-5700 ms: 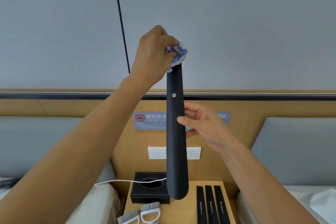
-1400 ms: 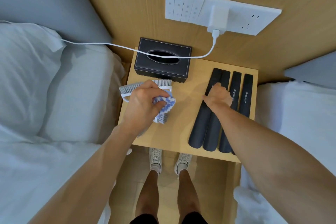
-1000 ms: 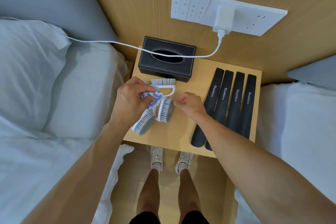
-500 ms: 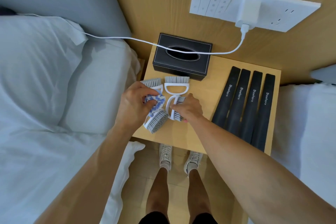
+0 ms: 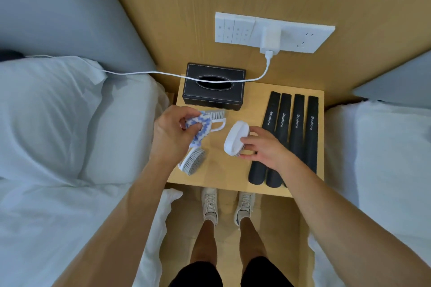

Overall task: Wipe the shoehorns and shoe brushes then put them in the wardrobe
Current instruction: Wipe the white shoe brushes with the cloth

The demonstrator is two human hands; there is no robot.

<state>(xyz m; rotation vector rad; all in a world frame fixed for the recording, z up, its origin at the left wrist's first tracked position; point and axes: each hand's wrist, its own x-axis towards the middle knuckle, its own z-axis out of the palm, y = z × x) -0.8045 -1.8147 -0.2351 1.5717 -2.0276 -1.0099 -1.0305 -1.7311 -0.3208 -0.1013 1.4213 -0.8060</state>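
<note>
My right hand [image 5: 262, 148] grips a white shoe brush [image 5: 235, 137], lifted above the wooden nightstand [image 5: 224, 170] with its white back turned up. My left hand [image 5: 173, 133] holds a bunched blue-and-white cloth [image 5: 199, 128] just left of that brush. Another white brush [image 5: 193, 161] lies bristles-up near the nightstand's front left. A further brush [image 5: 218, 117] lies behind the cloth, partly hidden. Several black shoehorns [image 5: 296, 133] lie side by side on the right half of the nightstand, partly under my right forearm.
A black tissue box [image 5: 213, 87] stands at the back of the nightstand. A white charger cable [image 5: 149, 73] runs from the wall socket panel [image 5: 272, 32] across the box to the left bed [image 5: 58, 123]. A second bed [image 5: 382, 147] is on the right. My feet stand below.
My right hand has lifted a white brush off the nightstand and turned its back upward. My left hand with the cloth has shifted slightly. The last shoehorn lies back in its row.
</note>
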